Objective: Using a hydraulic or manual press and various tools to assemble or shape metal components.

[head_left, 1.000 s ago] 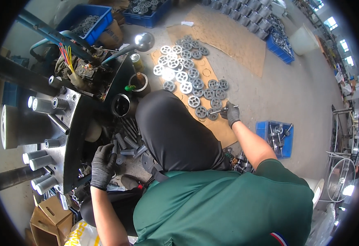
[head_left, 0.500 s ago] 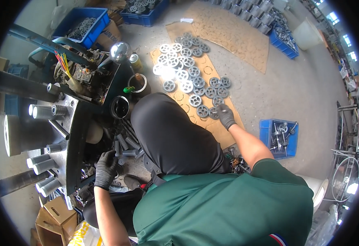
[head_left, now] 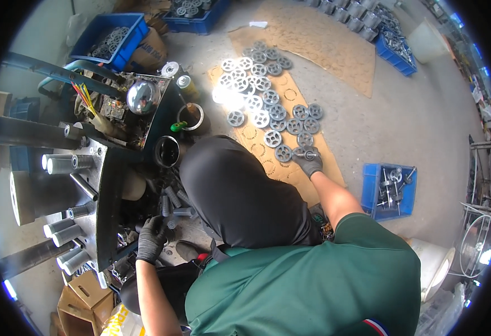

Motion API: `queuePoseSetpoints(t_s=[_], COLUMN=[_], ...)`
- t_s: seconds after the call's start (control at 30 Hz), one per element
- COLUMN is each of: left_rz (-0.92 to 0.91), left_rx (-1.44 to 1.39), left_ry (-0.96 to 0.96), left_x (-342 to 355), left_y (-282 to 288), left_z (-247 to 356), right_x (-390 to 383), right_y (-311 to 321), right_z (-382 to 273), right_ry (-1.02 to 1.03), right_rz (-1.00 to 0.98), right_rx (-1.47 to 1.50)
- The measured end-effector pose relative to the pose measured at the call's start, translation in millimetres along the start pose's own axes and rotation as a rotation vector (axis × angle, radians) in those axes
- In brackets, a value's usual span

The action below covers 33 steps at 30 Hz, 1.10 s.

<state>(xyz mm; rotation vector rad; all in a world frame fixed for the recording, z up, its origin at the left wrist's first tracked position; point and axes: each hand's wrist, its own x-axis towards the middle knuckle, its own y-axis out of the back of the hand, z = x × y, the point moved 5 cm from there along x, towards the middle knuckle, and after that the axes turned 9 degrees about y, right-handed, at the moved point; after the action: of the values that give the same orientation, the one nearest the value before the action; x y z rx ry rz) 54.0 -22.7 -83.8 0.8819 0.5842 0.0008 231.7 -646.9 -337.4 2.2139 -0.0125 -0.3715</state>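
Observation:
My right hand (head_left: 310,162), in a dark grey glove, is closed on a spoked metal wheel (head_left: 298,152) at the near right end of a group of such wheels. A small round hub or shaft end shows at the fingers; the glove hides part of the wheel. The other spoked wheels (head_left: 277,112) lie flat on a cardboard sheet (head_left: 290,182). My left hand (head_left: 152,239), gloved too, hovers left of my knee with its fingers loosely bent and apart, and nothing shows in it. Nearest to it are several loose grey cylinders (head_left: 172,197) beside the machine.
At my left stands a machine with a dark plate (head_left: 108,196) and protruding cylinders. A black pot (head_left: 168,150) and a container with a green-handled tool (head_left: 178,126) are beside it. A blue bin (head_left: 368,193) of shafted parts sits at the right; another blue bin (head_left: 136,31) holds wheels.
My right hand has taken hold of the wheel it was reaching over, and its hub now shows. My left hand has moved slightly right and down. The view has shifted a little.

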Motion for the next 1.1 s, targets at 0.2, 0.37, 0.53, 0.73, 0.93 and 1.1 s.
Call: queuePoseSetpoints(t_s=[0.2,0.37,0.53,0.73,0.93,1.1], left_rz=[-0.055,-0.093,-0.016,-0.018,0.01,0.016], left_rx=[0.023,-0.004,0.064,0.118,0.19,0.157], left_ry=[0.053,0.115,0.005,-0.009,-0.037,-0.044], left_x=[1.8,3.7,3.7,-3.7,-7.1,-14.5], left_y=[-4.9,-6.3,-0.9,1.8,11.1,17.1], left_z=[-10.9,-17.3,-2.5,10.0,24.6,31.5], right_x=[9.6,38.2,91.5,85.9,-0.7,-25.0], right_y=[-3.4,6.0,-9.8,-23.8,-24.8,-10.9], right_z=[-18.6,-28.7,-3.7,46.8,25.6,-51.0], right_ry=[-0.285,-0.368,-0.302,-0.336,-0.521,-0.041], right_rz=[0.113,-0.134,-0.433,-0.625,-0.098,-0.198], right_rx=[-0.113,-0.163,-0.17,-0.013,0.82,-0.184])
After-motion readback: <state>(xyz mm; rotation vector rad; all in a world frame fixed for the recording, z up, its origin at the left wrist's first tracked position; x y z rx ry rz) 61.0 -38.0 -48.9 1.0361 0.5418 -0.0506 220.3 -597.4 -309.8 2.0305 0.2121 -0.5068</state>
